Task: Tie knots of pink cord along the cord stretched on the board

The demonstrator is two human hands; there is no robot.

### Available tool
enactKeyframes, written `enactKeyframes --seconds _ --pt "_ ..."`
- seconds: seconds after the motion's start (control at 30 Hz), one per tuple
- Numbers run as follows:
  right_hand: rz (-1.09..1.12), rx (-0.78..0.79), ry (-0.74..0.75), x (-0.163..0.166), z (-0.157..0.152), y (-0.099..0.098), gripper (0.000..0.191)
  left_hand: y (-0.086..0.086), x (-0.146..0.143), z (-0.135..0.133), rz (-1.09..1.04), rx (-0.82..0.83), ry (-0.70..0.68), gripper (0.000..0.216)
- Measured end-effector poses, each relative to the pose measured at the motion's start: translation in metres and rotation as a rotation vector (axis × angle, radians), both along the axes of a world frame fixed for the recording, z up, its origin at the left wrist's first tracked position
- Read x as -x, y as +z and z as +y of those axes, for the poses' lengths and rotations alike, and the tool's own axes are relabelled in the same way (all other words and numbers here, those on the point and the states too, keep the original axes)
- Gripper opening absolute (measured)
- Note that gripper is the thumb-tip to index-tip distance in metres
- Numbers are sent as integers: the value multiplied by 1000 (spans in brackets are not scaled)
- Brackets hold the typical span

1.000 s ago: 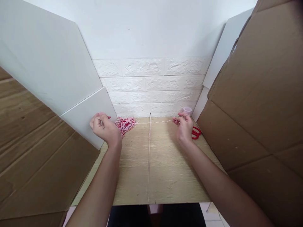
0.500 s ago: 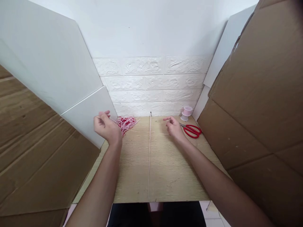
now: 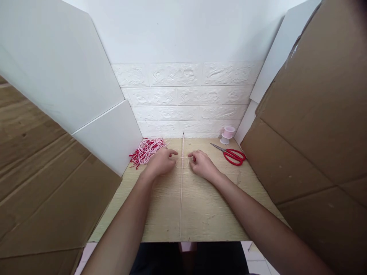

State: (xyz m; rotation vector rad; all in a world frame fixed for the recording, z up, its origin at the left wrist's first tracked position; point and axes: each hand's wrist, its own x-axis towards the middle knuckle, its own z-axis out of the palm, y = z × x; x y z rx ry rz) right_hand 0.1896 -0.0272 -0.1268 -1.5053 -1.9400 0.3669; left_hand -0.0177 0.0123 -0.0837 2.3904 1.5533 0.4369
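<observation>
- Two bare hands are working at the middle of the wooden board (image 3: 200, 210), one on each side of a taut cord (image 3: 180, 198).
- One taut cord is running from a small nail (image 3: 183, 134) at 12 o'clock straight down to the near edge at 6 o'clock.
- One thin pale thread (image 3: 182, 167) is looping across that cord between the hands, just above the board's centre.
- Left hand (image 3: 160, 162) is lying at 9 o'clock of the loop, with its fingers bent and its index finger pointing at the cord. Whether it is pinching the thread is too fine to tell.
- Right hand (image 3: 202, 165) is lying at 3 o'clock of the loop, with its fingers curled in close to the thread's end. Its grip is likewise too small to make out.
- Judging by its look, the short stretch from the nail down to the hands is thicker and pinker, as if already worked. The much longer stretch toward 6 o'clock is looking bare.
- One loose pile of red and pink cords (image 3: 146, 151) is lying at 10 o'clock, just beside the left hand.
- One pair of red-handled scissors (image 3: 231, 154) is lying at 2 o'clock, apart from the right hand.
- Pink spools (image 3: 228, 133) are standing at 1 o'clock by the wall; whether there is one or two cannot be told.
</observation>
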Motion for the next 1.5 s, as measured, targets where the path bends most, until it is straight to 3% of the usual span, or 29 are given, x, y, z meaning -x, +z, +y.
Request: enactKeyframes --seconds 0.17,0.37,0.5,0.63,0.77,0.93,1.1,1.5 --pt "-3 -8 0 2 3 -3 19 -9 -8 -2 -3 -20 -65 25" --pt "-49 -18 -7 -4 3 2 13 3 -3 -3 100 -10 4 22" --pt "-137 -33 -99 -10 -1 11 10 12 10 -3 204 11 99 21" --pt "-203 -43 -153 -9 -7 16 11 14 12 -4 213 21 81 30" --pt "-204 -77 -114 -1 -9 10 28 11 3 -5 101 4 -9 36" --pt "-158 -44 -36 7 -7 2 14 7 -5 -9 74 55 -79 24" --pt "-148 -22 -3 2 -7 7 10 5 -3 -7 42 119 -95 18" --pt "-181 -23 141 -10 -1 10 13 7 3 -7 42 178 -104 28"
